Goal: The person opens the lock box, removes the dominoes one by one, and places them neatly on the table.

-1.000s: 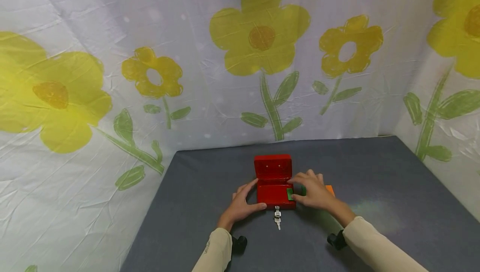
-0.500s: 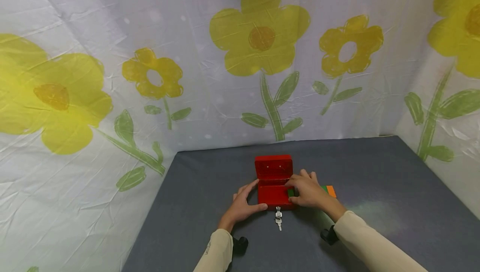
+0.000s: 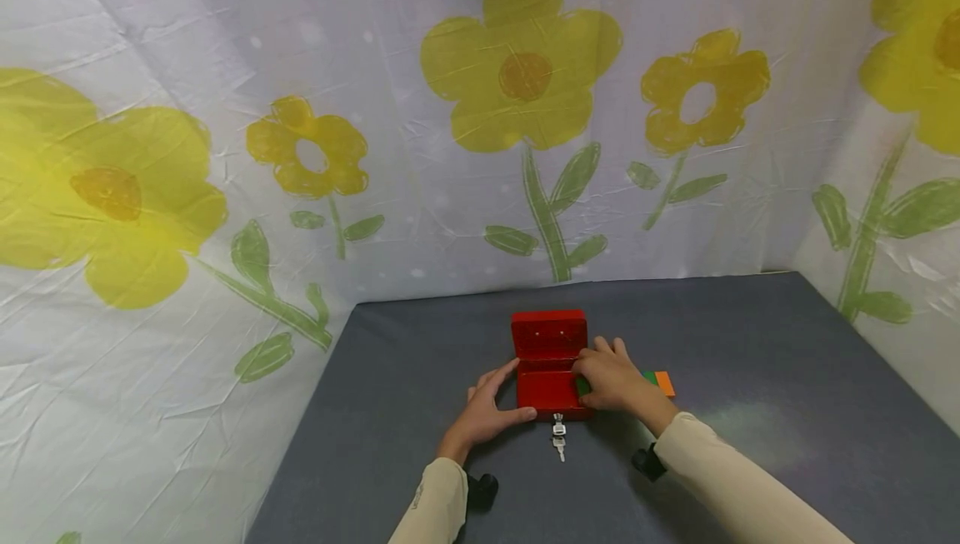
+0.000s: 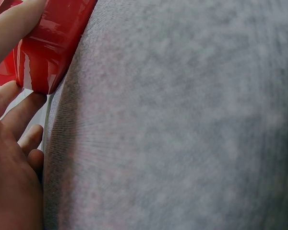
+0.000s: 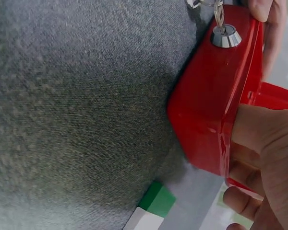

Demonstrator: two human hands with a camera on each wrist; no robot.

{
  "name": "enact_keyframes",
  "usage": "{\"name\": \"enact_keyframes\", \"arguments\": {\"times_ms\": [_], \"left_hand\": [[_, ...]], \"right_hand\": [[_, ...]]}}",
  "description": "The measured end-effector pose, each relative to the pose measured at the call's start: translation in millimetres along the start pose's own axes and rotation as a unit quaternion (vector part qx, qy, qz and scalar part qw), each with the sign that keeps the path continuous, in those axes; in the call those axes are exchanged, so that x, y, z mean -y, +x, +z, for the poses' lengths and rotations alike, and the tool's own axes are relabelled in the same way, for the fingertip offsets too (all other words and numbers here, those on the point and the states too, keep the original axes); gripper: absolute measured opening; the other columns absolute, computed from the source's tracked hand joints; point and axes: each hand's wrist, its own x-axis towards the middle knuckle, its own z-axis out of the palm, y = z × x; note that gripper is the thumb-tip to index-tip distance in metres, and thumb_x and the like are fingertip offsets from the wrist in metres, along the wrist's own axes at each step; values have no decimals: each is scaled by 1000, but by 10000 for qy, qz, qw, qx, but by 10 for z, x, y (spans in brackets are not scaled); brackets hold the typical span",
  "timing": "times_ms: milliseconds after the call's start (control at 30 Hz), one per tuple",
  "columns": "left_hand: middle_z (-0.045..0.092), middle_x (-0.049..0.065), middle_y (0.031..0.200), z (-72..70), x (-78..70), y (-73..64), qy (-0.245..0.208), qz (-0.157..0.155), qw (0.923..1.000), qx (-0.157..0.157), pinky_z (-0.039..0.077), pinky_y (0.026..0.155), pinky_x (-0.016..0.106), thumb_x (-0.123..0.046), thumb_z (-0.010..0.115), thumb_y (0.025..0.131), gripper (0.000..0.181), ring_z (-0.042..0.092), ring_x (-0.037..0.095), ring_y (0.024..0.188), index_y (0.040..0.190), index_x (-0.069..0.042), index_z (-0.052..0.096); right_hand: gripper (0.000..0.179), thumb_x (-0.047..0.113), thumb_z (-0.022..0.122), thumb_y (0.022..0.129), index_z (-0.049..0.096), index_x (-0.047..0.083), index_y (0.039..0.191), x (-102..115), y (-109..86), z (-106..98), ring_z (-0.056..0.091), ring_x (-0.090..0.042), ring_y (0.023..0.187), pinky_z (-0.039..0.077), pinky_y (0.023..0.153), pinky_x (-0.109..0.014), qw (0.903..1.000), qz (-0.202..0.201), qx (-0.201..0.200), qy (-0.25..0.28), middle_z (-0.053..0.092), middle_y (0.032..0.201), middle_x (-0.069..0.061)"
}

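A red cash box (image 3: 548, 392) stands on the table with its lid (image 3: 550, 331) raised. Keys (image 3: 559, 437) hang from the lock (image 5: 225, 36) on its front. My left hand (image 3: 486, 409) holds the box's left side, thumb at the front corner and fingers further back; the left wrist view shows the fingertips touching the red wall (image 4: 36, 64). Over the right wall, my right hand (image 3: 609, 376) reaches into the box. Between its thumb and fingers it pinches a small green block (image 3: 582, 385), mostly covered by the hand. The fingertips are hidden inside the box in the right wrist view.
Right of the box, partly behind my right hand, lie a green block (image 3: 650, 377) and an orange block (image 3: 665, 383) side by side. The dark grey table (image 3: 420, 344) meets a flower-printed cloth (image 3: 420, 219) at the back.
My right hand has moved left and down into the box with the green block, uncovering more of the blocks on the table. My left hand and the box have stayed in place.
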Motion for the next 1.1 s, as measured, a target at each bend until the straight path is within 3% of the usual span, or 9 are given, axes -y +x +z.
{"name": "enact_keyframes", "arguments": {"times_ms": [267,467,700,1100], "left_hand": [[35,9,162,-4,-15,-5,-10,45,10000,18,38,106,69,-57,81,80,89,32,38,140,155,-45,36],[35,9,162,-8,-21,2,-51,58,10000,-7,37,107,69,-55,81,80,88,32,38,140,155,-45,36],[35,9,162,-11,4,16,-16,35,10000,-14,37,107,69,-55,81,80,88,31,39,141,155,-46,36],[34,9,162,-14,-22,5,-42,-27,10000,3,37,107,70,-56,81,80,88,31,39,141,155,-45,36]], "right_hand": [[26,23,90,72,76,11,90,22,57,49,41,-22,87,24,76,-42,9992,111,131,-370,66,89,-2],[22,21,90,71,75,12,85,30,63,82,43,-23,89,26,77,-44,9995,169,81,-272,66,88,-2],[32,24,90,73,79,13,101,14,44,135,46,-23,92,28,77,-45,9996,259,-18,110,72,102,-5],[39,25,90,74,78,11,108,5,31,176,49,-23,95,29,78,-44,9974,395,-59,596,73,109,-7]]}}
